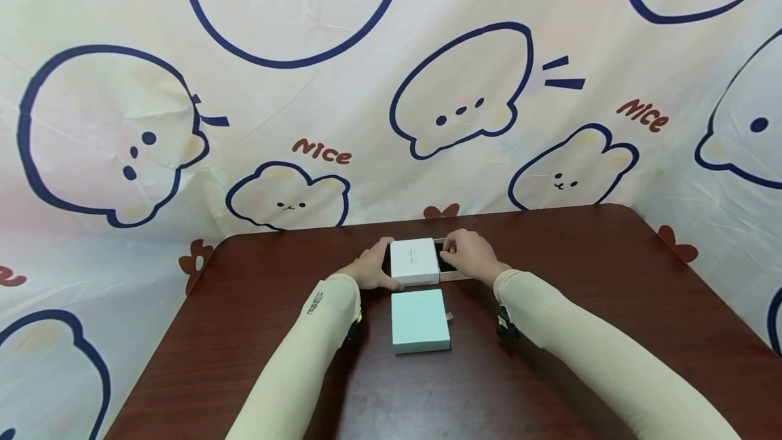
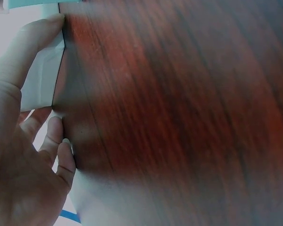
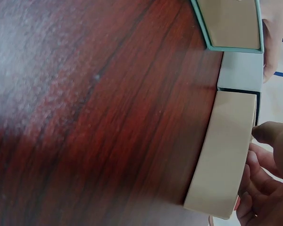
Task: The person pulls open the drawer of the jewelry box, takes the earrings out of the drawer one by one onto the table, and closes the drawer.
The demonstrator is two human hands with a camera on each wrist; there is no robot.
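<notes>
left hand [image 1: 369, 267]: spread fingers and thumb grip the white sleeve's [image 1: 414, 261] end.
right hand [image 1: 472, 255]: curled fingers at the beige drawer [image 3: 221, 153]; cannot tell whether they pinch it.
beige drawer: beneath the right fingers, partly out of the sleeve.
handling: likely light, stiff card, dentable; best held by sleeve sides and drawer rim.
mint-green box [image 1: 420, 321]: near the left thumb, on the person's side.
</notes>
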